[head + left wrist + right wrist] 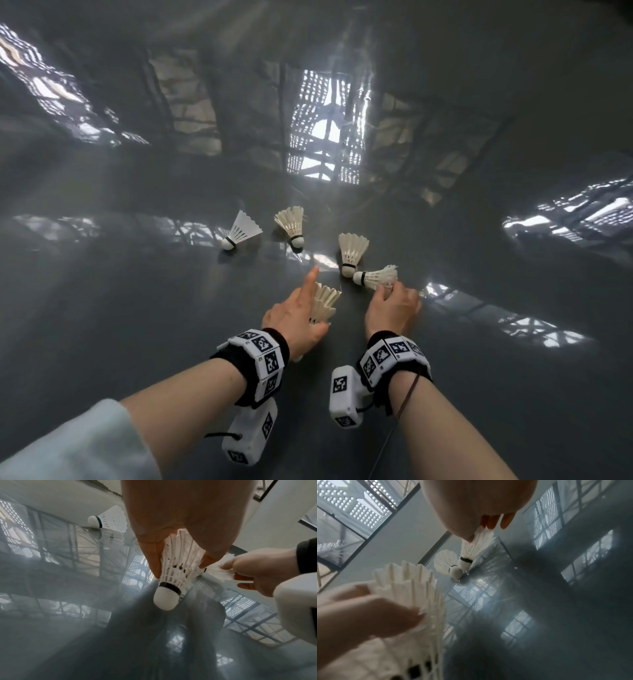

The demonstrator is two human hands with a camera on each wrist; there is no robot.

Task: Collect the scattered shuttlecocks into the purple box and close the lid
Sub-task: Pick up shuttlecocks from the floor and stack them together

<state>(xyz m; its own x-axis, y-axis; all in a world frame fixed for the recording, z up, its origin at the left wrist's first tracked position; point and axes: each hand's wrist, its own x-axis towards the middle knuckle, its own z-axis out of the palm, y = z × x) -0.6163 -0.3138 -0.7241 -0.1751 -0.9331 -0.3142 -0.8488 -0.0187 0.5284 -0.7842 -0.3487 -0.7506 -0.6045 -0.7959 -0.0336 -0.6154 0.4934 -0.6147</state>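
Note:
My left hand (313, 305) grips a feather shuttlecock (325, 301) by its skirt, index finger stretched forward; the left wrist view shows its cork (165, 599) pointing down above the table. My right hand (388, 293) pinches the feather tips of a second shuttlecock (375, 277), whose cork sits beside the cork of a feather shuttlecock (351, 251) lying on the table. Farther back lie another feather shuttlecock (291, 224) and a white plastic one (239, 229). In the right wrist view the pinched shuttlecock (474, 547) hangs from my fingertips. The purple box is out of view.
The table (137, 308) is glossy dark grey and mirrors windows and ceiling frames. Both wrists wear black bands with marker blocks and white camera units (344, 397). A pale sleeve (68, 445) covers my left forearm.

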